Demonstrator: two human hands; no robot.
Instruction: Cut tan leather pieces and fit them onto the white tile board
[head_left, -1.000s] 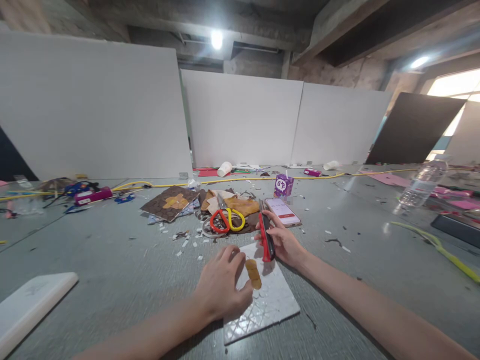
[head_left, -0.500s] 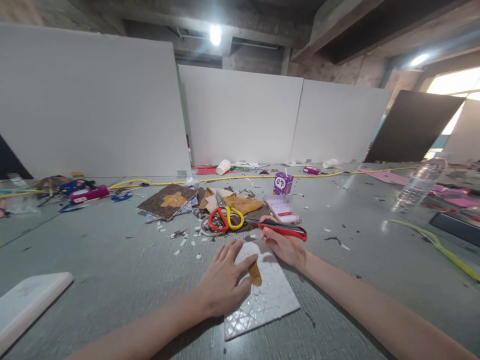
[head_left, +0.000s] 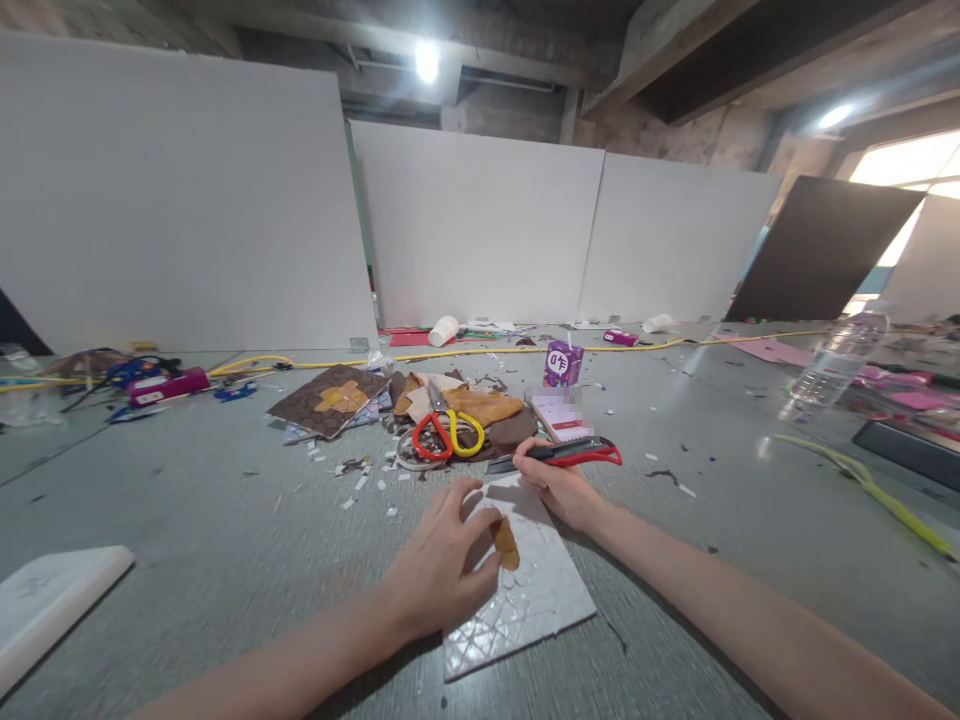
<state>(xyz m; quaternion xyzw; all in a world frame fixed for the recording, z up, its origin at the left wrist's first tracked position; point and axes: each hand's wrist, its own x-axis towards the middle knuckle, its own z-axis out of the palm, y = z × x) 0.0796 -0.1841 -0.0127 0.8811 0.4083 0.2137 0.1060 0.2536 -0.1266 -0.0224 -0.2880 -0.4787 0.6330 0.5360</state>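
The tan piece (head_left: 507, 543) lies on the white board (head_left: 544, 590), towards the board's far half and right beside the thumb and forefinger of the left hand (head_left: 442, 555). The board rests flat on the table (head_left: 315, 560), its near part marked with a grid of triangles.

Left hand: fingers apart and bent, thumb clear of the forefinger, nothing clamped between them. The hand covers the board's left edge; whether a fingertip presses on the tan piece cannot be told.

Right hand (head_left: 562, 492): closed on the red and black utility knife (head_left: 581, 453), above the board's far right edge. The handle extends to the right; the grey blade end points left.

Caution: the blade end faces the side where the left fingers rest. A slip of the right-hand grip could cut them. If the left hand does not bear down, the board may slide, or the tan piece may shift when pushed.

Beyond the board, the scissors (head_left: 452, 430) lie against loose scraps (head_left: 487, 404). The phone (head_left: 553, 412) lies just behind the knife; a careless backward sweep could scratch it. The purple drink carton (head_left: 562, 364) stands behind the phone.
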